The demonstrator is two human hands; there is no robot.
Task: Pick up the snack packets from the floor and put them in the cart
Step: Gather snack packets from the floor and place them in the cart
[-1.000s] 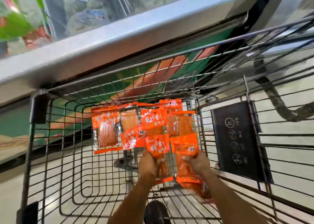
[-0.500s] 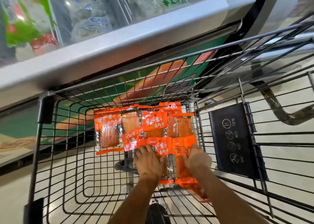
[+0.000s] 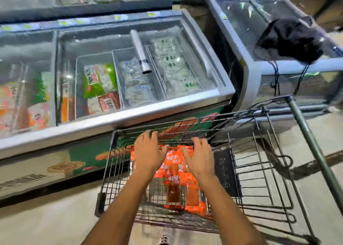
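Several orange snack packets (image 3: 175,178) lie inside the black wire cart (image 3: 111,163), near its left end. My left hand (image 3: 149,153) hovers above them with its fingers spread and straight, holding nothing. My right hand (image 3: 199,155) is beside it, also with spread fingers and nothing in it. Both forearms reach in from the bottom of the view and hide part of the packets.
A chest freezer (image 3: 130,118) with frozen food packs stands right behind the cart. A second freezer (image 3: 259,72) at the right carries a black bag (image 3: 289,38). The cart's green handle bar (image 3: 311,146) runs down the right side. A black cable (image 3: 278,157) lies on the floor.
Both hands let go of the packets and rose above them with fingers spread. The view pulled up and back, so the freezer tops and the whole cart now show.
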